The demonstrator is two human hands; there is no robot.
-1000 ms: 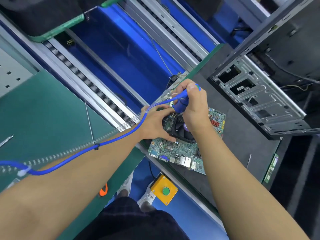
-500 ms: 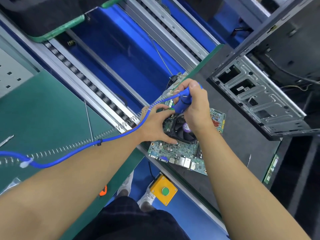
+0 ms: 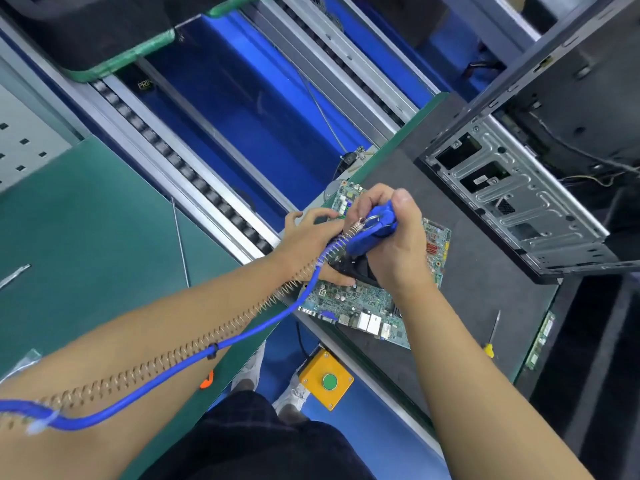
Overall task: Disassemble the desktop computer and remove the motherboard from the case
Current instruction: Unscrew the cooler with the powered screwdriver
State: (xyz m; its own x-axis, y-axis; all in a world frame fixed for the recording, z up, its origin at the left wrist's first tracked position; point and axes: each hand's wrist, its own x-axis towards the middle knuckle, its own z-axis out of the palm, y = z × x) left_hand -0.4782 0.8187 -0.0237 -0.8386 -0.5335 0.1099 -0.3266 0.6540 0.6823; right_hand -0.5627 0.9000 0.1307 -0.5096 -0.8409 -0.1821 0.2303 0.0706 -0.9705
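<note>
A green motherboard [image 3: 363,303] lies flat on the dark mat [image 3: 485,306], outside the case. Its black cooler fan [image 3: 349,268] is mostly hidden under my hands. My right hand [image 3: 394,244] grips a blue electric screwdriver [image 3: 374,230], held upright over the fan; its tip is hidden. My left hand [image 3: 311,237] rests on the board at the fan's left side, thumb against the fan's near edge. The open metal computer case [image 3: 512,199] stands at the right, apart from the board.
The screwdriver's blue cable [image 3: 166,379] and coiled spring run across my left forearm. A yellow-handled screwdriver [image 3: 491,334] and a narrow green card [image 3: 540,341] lie on the mat. A yellow box with a green button [image 3: 327,381] sits below the bench edge. A conveyor rail [image 3: 180,168] runs behind.
My right hand has tilted the blue screwdriver and shifted it slightly toward me over the fan. My left hand stays on the board beside the fan.
</note>
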